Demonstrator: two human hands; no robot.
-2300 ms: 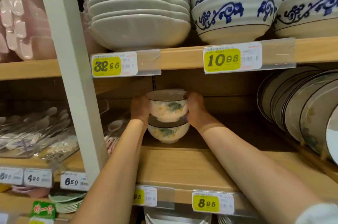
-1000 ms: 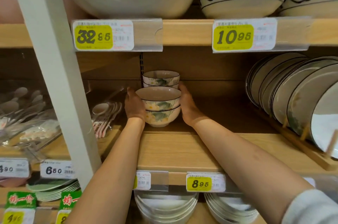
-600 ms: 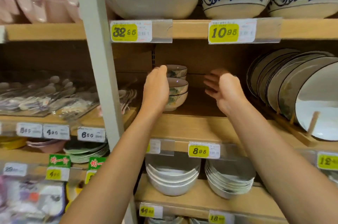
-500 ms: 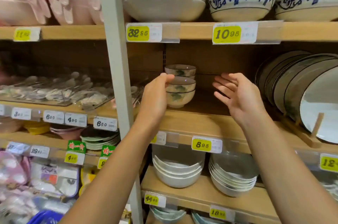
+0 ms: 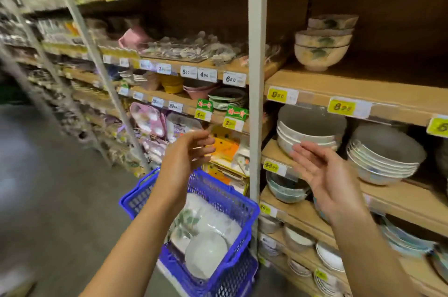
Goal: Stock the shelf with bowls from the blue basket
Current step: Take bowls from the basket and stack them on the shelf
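A blue basket (image 5: 232, 199) stands on the floor at the foot of the shelving, with several white bowls (image 5: 206, 253) in it, some with green leaf prints. Two short stacks of leaf-patterned bowls (image 5: 322, 54) sit on the wooden shelf (image 5: 339, 88) at the upper right. My left hand (image 5: 189, 151) hovers above the basket, fingers relaxed, holding nothing. In front of the lower shelves, my right hand (image 5: 327, 175) is open with the palm turned left, also holding nothing.
A grey upright post (image 5: 255, 78) divides the shelving. Large white bowls (image 5: 308, 131) and more stacked bowls (image 5: 385, 160) fill the shelves below. Spoons, plates and packaged goods fill the shelves to the left. The grey aisle floor (image 5: 48, 187) lies at left.
Both hands let go of the stacked bowls on the shelf and drew back down. My view swung left and downward, bringing the blue basket into sight.
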